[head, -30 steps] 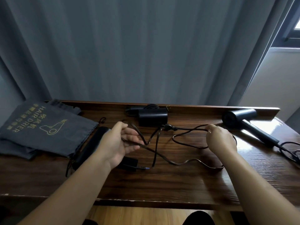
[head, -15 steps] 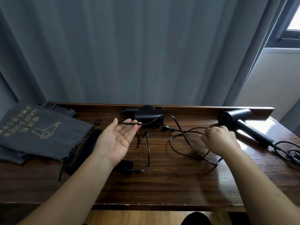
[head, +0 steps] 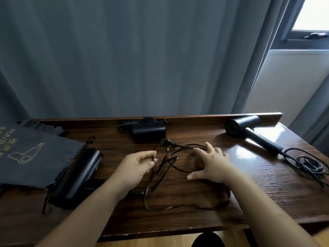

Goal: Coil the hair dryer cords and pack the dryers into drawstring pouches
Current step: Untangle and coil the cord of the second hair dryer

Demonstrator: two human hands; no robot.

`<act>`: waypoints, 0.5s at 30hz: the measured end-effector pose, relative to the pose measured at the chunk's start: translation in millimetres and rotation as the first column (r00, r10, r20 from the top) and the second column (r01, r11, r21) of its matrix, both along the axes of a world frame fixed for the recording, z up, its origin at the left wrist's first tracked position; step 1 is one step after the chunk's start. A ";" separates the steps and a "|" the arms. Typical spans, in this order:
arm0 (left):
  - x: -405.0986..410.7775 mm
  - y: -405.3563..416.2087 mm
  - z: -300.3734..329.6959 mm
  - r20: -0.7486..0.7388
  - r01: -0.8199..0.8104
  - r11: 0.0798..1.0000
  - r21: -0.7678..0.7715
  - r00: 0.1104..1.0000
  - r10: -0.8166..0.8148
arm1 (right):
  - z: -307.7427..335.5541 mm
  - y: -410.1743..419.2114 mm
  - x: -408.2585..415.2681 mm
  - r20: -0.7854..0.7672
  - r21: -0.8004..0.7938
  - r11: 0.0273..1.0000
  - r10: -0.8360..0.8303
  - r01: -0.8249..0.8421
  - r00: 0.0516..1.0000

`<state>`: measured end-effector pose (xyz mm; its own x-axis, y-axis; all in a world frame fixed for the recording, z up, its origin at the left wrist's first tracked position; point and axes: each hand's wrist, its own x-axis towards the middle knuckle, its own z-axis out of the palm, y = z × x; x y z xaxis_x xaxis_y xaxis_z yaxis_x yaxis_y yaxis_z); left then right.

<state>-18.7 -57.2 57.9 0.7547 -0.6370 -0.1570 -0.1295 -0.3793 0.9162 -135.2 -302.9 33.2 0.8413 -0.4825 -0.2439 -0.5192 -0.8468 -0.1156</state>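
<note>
the step in hand looks like coiling the cord (head: 178, 168) of the near hair dryer (head: 78, 175), which lies on the wooden table (head: 267, 193) beside the grey drawstring pouch (head: 35, 157). the left hand (head: 135, 168) pinches a strand of that cord between thumb and fingertips, loops hanging below it. the right hand (head: 211, 164) is spread, fingers straight, over the loose run of cord near the plug (head: 167, 142) — gripping nothing that can be seen.

much of the cord lies slack in a wide loop toward the table's front edge. the next move probably calls for the right hand to gather a length and feed it to the left in even loops, plug end last.

room to work is fair in the middle. a second dryer (head: 148, 132) with its cord already bundled sits at the back against the raised rail (head: 213, 116), and a third dryer (head: 249, 131) lies to the right, its cord (head: 309, 164) heaped near the right edge — that heap could slip off if nudged. the slack loop sits close to the front edge too.
</note>
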 end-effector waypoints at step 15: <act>-16.1 -28.1 -5.7 -0.274 -0.190 0.962 -0.198 0.953 0.132 | 21.3 -46.2 48.8 0.729 0.604 0.797 -0.562 0.020 0.390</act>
<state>-34.8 -85.3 52.2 0.8030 -0.5504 -0.2286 0.1663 -0.1614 0.9728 -86.3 -349.1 54.5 0.5434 -0.8034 0.2436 -0.1130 -0.3575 -0.9270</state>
